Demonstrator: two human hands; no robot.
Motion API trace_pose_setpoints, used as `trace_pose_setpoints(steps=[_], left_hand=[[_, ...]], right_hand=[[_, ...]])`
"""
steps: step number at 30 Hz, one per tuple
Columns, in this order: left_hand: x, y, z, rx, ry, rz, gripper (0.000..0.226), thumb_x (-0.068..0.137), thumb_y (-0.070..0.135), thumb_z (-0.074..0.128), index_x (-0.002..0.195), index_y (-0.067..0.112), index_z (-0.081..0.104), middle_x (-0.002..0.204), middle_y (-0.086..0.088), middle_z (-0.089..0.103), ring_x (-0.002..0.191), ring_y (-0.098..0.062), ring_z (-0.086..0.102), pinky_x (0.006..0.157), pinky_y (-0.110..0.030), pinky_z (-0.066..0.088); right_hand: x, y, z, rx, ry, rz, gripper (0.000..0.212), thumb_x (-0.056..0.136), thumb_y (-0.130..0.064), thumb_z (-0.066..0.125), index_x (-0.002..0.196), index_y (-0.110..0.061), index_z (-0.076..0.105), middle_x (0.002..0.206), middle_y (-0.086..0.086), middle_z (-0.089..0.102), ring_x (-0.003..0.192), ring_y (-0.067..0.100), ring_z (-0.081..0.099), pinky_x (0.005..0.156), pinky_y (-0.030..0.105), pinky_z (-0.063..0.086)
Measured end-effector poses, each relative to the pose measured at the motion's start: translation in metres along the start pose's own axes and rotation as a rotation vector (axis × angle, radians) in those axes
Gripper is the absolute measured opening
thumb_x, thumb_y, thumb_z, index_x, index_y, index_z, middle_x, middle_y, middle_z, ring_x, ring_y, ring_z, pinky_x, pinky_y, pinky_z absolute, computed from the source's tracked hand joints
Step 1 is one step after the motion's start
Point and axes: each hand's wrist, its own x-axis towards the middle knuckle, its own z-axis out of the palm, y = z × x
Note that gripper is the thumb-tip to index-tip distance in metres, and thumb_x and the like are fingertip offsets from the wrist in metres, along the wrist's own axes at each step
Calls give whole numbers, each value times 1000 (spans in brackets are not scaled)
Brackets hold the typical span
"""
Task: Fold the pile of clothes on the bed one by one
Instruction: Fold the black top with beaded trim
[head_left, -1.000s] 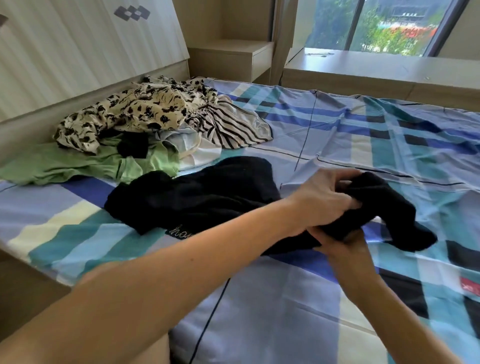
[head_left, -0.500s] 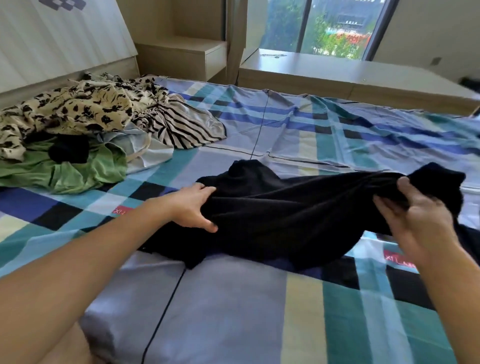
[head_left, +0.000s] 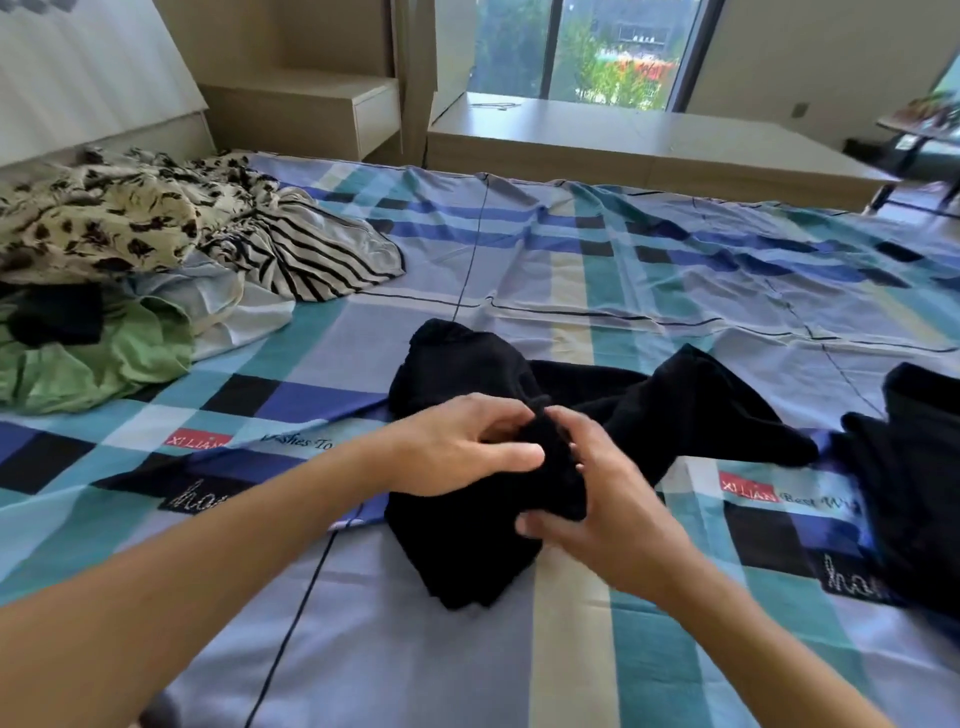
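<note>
A black garment lies bunched in the middle of the checked bed sheet. My left hand and my right hand meet over its near part, each gripping a fold of the black cloth between fingers and thumb. The pile of unfolded clothes sits at the far left: a cream top with black print, a striped piece, a pale one and a green one.
Another black garment lies at the right edge of the bed. A headboard is at the left, a wooden shelf unit and a low window bench stand behind the bed. A small table is at the far right.
Half a second ago my hands held the black garment stretched wide apart. They have come together at the middle, and the cloth is now bunched between them.
</note>
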Motion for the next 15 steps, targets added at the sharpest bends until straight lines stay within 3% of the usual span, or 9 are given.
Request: trace_pose_setpoints(steps=[2, 3, 5, 7, 9, 10, 11, 13, 15], left_hand=[[-3, -2, -8, -156, 25, -22, 27, 98, 6, 57, 124, 7, 65, 116, -4, 72, 106, -7, 65, 96, -21, 48], [-4, -6, -15, -127, 87, -34, 36, 95, -8, 53, 125, 7, 65, 119, -6, 70, 109, -7, 64, 96, -18, 46], [-7, -17, -32, 160, 150, -67, 63, 81, -20, 44, 132, 12, 60, 129, -4, 64, 119, -10, 59, 101, -21, 42], [-11, -36, -44, 514, 10, -152, 78, 79, -13, 50, 150, 18, 42, 152, -2, 42, 139, -15, 41, 115, -25, 31], [-15, -52, -40, 678, -196, -250, 89, 86, 11, 67, 160, 20, 17, 165, -5, 11, 150, -21, 20, 122, -28, 19], [-16, -57, -33, 714, -243, -250, 92, 85, 24, 71, 160, 19, 17, 165, -6, 8, 149, -23, 21, 122, -31, 20], [-15, -59, -23, 746, -240, -207, 87, 84, 31, 72, 156, 18, 26, 161, -8, 16, 142, -26, 28, 119, -34, 26], [-11, -55, -1, 810, -148, -86, 53, 82, 29, 67, 131, 14, 52, 139, -8, 42, 119, -27, 43, 106, -39, 39], [-7, -41, 18, 768, 5, -49, 22, 80, 26, 61, 101, 18, 58, 116, -6, 57, 108, -28, 54, 91, -40, 46]], right_hand=[[5, 4, -8, 138, 133, 28, 38, 77, -8, 80, 107, -23, 63, 97, -2, 67, 82, 11, 66, 80, 34, 55], [6, 8, -16, 200, 158, 43, 25, 81, 2, 73, 90, -20, 64, 81, 0, 65, 67, 13, 63, 69, 38, 54], [7, 19, -32, 265, 191, 66, 27, 86, 9, 65, 77, -17, 64, 69, 2, 62, 58, 15, 60, 64, 38, 50], [6, 25, -42, 332, 193, 103, 23, 88, 6, 66, 83, -16, 68, 71, 2, 66, 62, 16, 63, 71, 39, 53], [3, 29, -41, 371, 146, 150, 20, 86, -2, 73, 95, -19, 69, 79, 4, 71, 70, 19, 66, 74, 34, 55], [1, 27, -35, 383, 95, 172, 25, 83, -9, 77, 102, -23, 69, 86, 5, 72, 74, 19, 68, 74, 29, 55], [-1, 25, -28, 403, 18, 189, 35, 79, -19, 81, 110, -27, 67, 95, 4, 72, 79, 18, 69, 74, 25, 55], [-6, 16, -13, 445, -168, 208, 67, 71, -42, 83, 132, -37, 54, 116, -2, 67, 96, 11, 71, 82, 24, 55], [-8, 7, -6, 444, -238, 174, 89, 69, -49, 82, 145, -43, 36, 126, -17, 63, 114, 3, 64, 94, 19, 51]])
